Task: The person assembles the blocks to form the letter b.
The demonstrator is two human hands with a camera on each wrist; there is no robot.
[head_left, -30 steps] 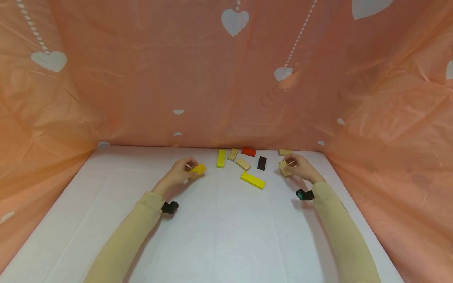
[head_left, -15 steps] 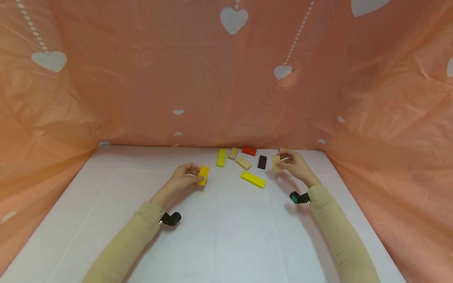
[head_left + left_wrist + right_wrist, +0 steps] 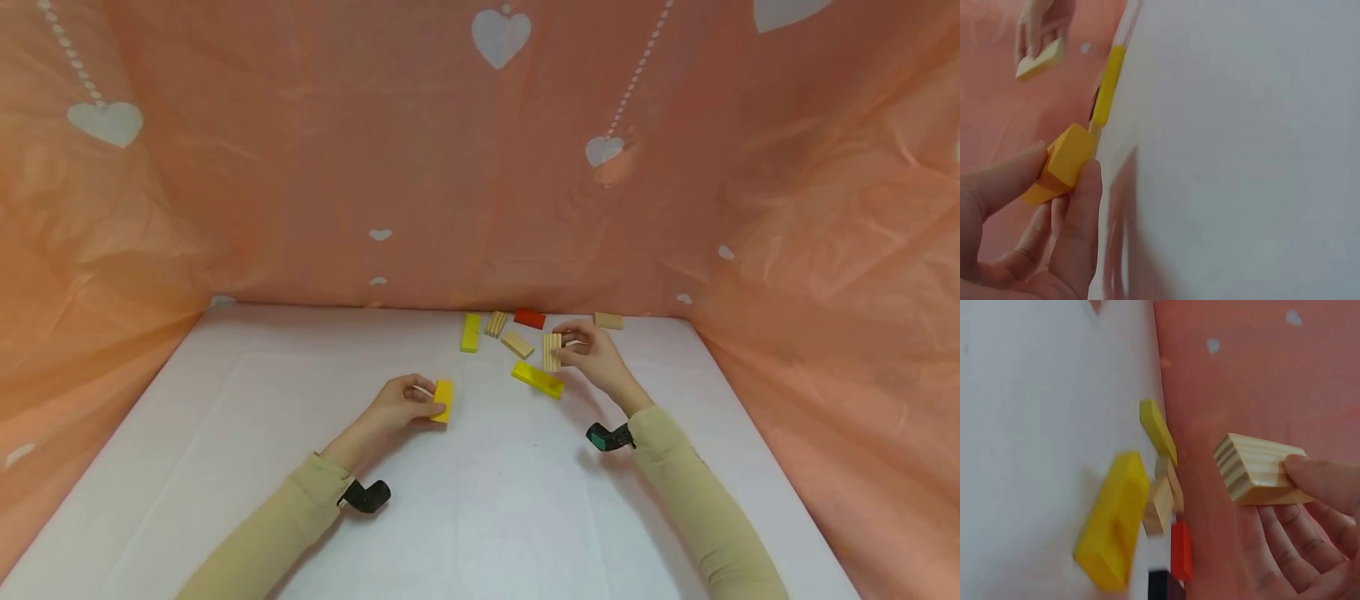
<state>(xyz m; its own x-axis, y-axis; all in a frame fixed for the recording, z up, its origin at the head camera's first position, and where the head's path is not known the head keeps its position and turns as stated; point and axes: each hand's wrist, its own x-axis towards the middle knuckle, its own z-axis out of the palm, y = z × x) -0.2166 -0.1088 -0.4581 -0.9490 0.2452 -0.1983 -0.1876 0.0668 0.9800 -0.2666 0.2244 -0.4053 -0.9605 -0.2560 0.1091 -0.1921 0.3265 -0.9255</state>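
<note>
My left hand [image 3: 401, 406] pinches an orange-yellow wooden block [image 3: 443, 401] between thumb and fingertips, left of the other blocks; the left wrist view shows the same block [image 3: 1071, 155] tilted in the grip. A plain wooden block with striped grain [image 3: 551, 352] is held by my right hand [image 3: 596, 358]. In the right wrist view the thumb lies on one face of this wooden block [image 3: 1263, 469], with fingers beneath. A long yellow block [image 3: 537, 379] lies on the table just in front of the right hand. In the head view the dark block is hidden behind the right hand's block.
Toward the back of the white table [image 3: 480, 500] lie another yellow block [image 3: 470, 333], a striped wooden block [image 3: 496, 324], a plain wooden block [image 3: 517, 344], a red block [image 3: 529, 318] and one more wooden block [image 3: 608, 321]. A dark block [image 3: 1166, 586] shows in the right wrist view. Orange curtains enclose three sides.
My left hand has come nearer and slightly right, turning its block upright. The right hand has carried its wooden block leftward, over the dark block, uncovering the wooden block at the back right.
</note>
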